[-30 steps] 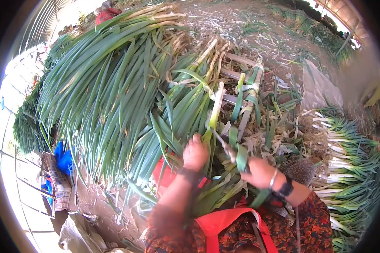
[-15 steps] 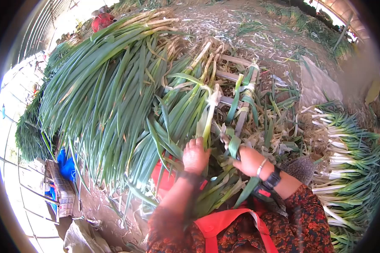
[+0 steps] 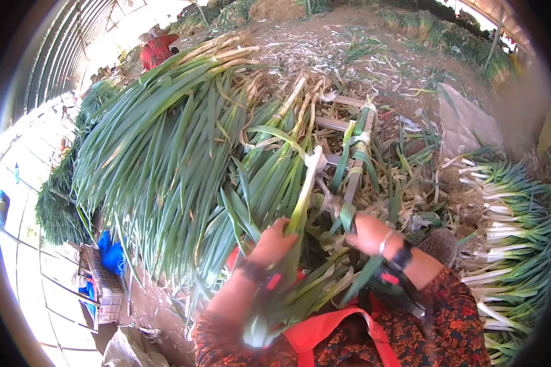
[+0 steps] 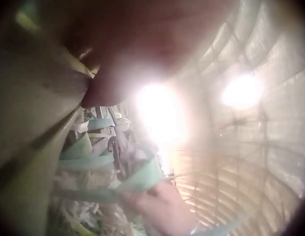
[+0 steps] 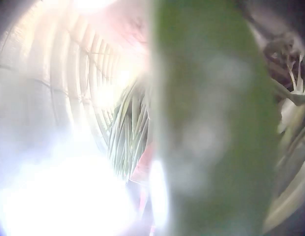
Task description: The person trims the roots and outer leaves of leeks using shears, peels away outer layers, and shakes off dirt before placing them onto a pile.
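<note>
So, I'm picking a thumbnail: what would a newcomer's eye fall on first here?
The huge heap of green onions filling the left and centre. Before it, the left hand grips one pale stalk while the right hand holds a green leaf; trimmed white-stemmed onions lie at right.

The held scallion [image 3: 306, 189] runs white to green, and the leaf strip [image 3: 348, 215] is bright green. The heaped leaves [image 3: 165, 140] are deep green, the apron [image 3: 324, 327] red, the sleeve [image 3: 459, 330] dark with reddish flowers, the cloth [image 3: 111, 257] blue.
</note>
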Tool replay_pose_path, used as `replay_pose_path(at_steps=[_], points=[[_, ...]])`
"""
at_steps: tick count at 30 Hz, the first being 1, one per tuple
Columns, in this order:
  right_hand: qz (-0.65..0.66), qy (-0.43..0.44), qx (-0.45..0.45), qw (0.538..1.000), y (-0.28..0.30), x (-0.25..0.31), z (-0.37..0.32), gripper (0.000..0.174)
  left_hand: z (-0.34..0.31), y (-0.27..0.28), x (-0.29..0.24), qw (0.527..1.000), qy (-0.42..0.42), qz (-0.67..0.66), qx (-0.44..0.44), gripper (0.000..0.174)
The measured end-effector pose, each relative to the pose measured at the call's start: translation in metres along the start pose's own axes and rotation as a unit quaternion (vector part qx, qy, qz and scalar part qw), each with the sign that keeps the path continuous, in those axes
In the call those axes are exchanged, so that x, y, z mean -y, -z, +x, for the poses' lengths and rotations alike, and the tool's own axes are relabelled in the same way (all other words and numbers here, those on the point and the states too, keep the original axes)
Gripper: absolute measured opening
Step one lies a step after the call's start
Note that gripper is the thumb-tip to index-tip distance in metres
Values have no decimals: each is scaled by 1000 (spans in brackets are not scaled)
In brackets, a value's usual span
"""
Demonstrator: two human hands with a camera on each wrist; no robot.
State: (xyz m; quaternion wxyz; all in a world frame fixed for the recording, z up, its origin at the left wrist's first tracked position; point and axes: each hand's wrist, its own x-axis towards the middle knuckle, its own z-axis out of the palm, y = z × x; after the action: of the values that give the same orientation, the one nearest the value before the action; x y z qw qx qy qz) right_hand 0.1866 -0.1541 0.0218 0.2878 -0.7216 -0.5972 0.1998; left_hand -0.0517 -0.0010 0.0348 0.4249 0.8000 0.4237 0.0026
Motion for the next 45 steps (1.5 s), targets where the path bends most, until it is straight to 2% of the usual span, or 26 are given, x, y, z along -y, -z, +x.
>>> replay_pose_path(at_steps=[1,2,5,7,10,11,13,14,16,19,20,21,23,25,28,29,32,33,37,38,40,43,45], points=[[-3,-14,3,1000,-1,-4,7,30,0,-3,4,1000,-1,29,-7,57],[-20,-116,0,993,2,-7,14,31,-2,-4,6,998,-3,57,-18,57],[-15,-54,5,998,-4,-11,-2,29,-18,-3,5,996,-17,82,6,58],[-36,-11,7,999,-19,-29,-5,29,-28,-2,-11,995,2,96,39,57],[-36,-138,34,989,28,-10,3,32,-35,-3,-18,990,-17,124,63,61],[-4,-153,52,987,34,-11,2,35,-37,-3,-16,989,-33,130,69,63],[-6,-105,51,993,29,-25,-4,34,-36,1,-20,983,-57,147,90,69],[-8,-81,50,995,29,-28,-5,34,-33,2,-25,982,-51,150,105,65],[-36,-121,47,991,29,-40,-3,37,-26,9,-39,978,-34,155,136,59],[-17,-146,29,989,14,-69,4,47,13,36,-75,934,-32,282,215,43],[11,-156,36,987,18,-69,7,49,51,39,-33,926,-151,295,179,32],[37,-164,43,985,25,-66,10,50,75,47,-50,915,-181,341,119,29],[78,-183,47,979,18,-81,16,50,131,49,-65,913,-127,387,1,20],[119,-146,-2,982,13,-84,16,44,172,47,-70,915,-110,357,-154,21],[182,-175,-6,968,17,-82,20,47,245,35,-32,863,-108,428,-245,22],[195,-186,0,963,19,-81,21,48,253,29,-33,883,-42,404,-234,24],[215,-195,10,957,21,-79,22,51,251,18,-41,884,1,409,-227,25],[220,-193,12,956,23,-78,22,50,247,17,-45,903,16,381,-198,27],[233,-128,-21,964,17,-80,19,47,214,19,-44,936,-24,344,-74,32],[234,-96,-41,967,13,-83,20,47,196,23,-45,954,-45,292,-53,35],[207,-86,-45,974,8,-87,19,46,149,30,-46,979,-87,187,-9,44],[181,-86,-37,979,13,-79,18,45,85,33,-47,998,-12,-65,11,47],[189,-86,-46,977,10,-78,14,41,67,19,-27,995,16,-101,4,45]])
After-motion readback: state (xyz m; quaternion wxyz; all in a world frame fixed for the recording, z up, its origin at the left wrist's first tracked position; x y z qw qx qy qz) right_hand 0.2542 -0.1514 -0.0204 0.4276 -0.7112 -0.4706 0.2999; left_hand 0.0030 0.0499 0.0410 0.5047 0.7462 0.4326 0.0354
